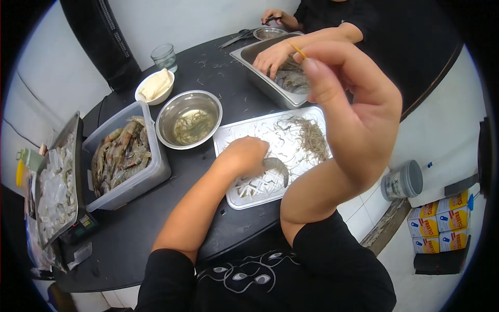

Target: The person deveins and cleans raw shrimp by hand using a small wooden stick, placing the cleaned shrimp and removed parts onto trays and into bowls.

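My left hand (244, 154) is closed around a grey shrimp (277, 167), whose tail end sticks out to the right. It rests low over a white ridged tray (260, 196). Raised high and close to the camera, my right hand (353, 99) pinches a thin yellow toothpick (297, 50) between thumb and forefinger. A heap of cut shrimp legs and feelers (313, 138) lies at the tray's right side, with loose bits scattered beside it. Left of the tray stands a steel bowl (162, 127) with cloudy liquid and scraps in it.
A plastic tub (156, 148) of whole shrimp and a black tray (78, 171) of ice stand at left. Behind are a white bowl (143, 93), a glass (164, 54) and scissors (236, 39). Across the table, another person's hand (273, 58) reaches into a steel pan (260, 78) of shrimp.
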A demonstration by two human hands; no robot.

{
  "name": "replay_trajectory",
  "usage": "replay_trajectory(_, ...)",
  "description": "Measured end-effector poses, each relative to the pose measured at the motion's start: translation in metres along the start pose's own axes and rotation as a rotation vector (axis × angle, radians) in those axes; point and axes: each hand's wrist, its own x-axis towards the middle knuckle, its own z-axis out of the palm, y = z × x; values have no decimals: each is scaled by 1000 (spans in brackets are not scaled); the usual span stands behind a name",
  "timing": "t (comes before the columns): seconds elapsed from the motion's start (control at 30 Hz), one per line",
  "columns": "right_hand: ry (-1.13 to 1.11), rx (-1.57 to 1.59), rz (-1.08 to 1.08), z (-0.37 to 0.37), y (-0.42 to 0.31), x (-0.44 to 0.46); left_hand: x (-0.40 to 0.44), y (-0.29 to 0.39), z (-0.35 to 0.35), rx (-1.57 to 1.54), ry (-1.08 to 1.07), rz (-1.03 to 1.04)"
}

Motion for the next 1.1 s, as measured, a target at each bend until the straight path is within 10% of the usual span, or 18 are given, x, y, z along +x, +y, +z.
replay_trajectory(0.4, 31, 79, 202, -8, 5, -11, -14, 0, -5, -236, 279, -15)
replay_trajectory(0.57, -476, -234, 626, -12, 54, -53, -22, -15, 24, -469, 546, 137)
replay_trajectory(0.8, -605, -212, 703, 1, 67, -89, -31, 1, 23, -555, 581, 266)
replay_trajectory(1.1, -219, -15, 713, 7, 76, -102, -23, 2, 30, -912, 728, 273)
